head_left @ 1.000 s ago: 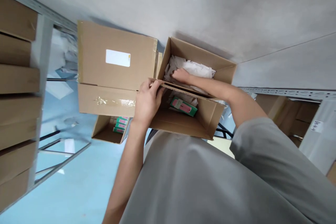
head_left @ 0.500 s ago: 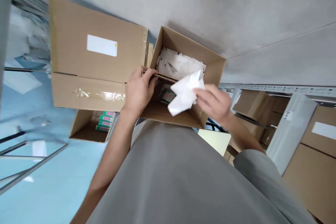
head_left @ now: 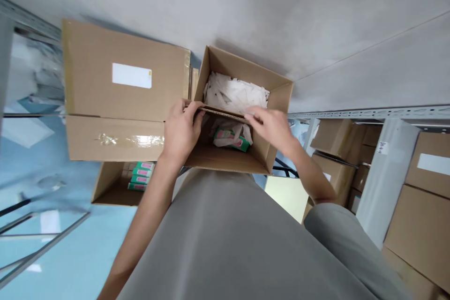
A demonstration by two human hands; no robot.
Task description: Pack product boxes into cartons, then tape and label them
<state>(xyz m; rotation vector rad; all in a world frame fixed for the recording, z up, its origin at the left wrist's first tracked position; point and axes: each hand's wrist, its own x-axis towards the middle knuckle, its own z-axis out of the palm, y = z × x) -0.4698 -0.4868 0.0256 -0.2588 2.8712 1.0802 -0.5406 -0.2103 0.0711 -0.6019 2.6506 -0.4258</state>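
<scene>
Well left of the near carton (head_left: pixel 225 158), an open rectangular box of brown corrugated cardboard (my landmark throughout), I log one frame of thin grey metal bars (head_left: pixel 52 246), seen against a glossy light-blue surface (head_left: pixel 87 260).

Left of the near carton: one large brown cardboard box (head_left: pixel 91 75), shut, bearing a white rectangular label (head_left: pixel 131 75) and shiny clear tape.

Below that box, left of the near carton: one open brown cardboard bin (head_left: pixel 116 195), containing a row of small green-and-pink printed packs (head_left: pixel 140 173) (my left forearm crosses close by).

At the near carton's far left corner: left hand (head_left: pixel 181 131), bare, thumb and forefinger pinching the far rim, apparently with the adjoining wall.

Along the near carton's far side: one open brown cardboard far carton (head_left: pixel 251 63), holding a heap of crumpled white paper (head_left: pixel 237 91).

Inside the near carton: one small green-and-pink printed box (head_left: pixel 242 144), lying aslant, crumpled thin white wrapping (head_left: pixel 225 142) across it.

At the right part of the near carton's far rim: right hand (head_left: pixel 272 126), bare, fingers bunched, tips at the edge; whether they pinch or only rest there I cannot tell.

Right of the near carton: one flat cream panel (head_left: pixel 286 197); farther off, grey metal shelving (head_left: pixel 383 173) stocked with brown cardboard boxes (head_left: pixel 422 215).
</scene>
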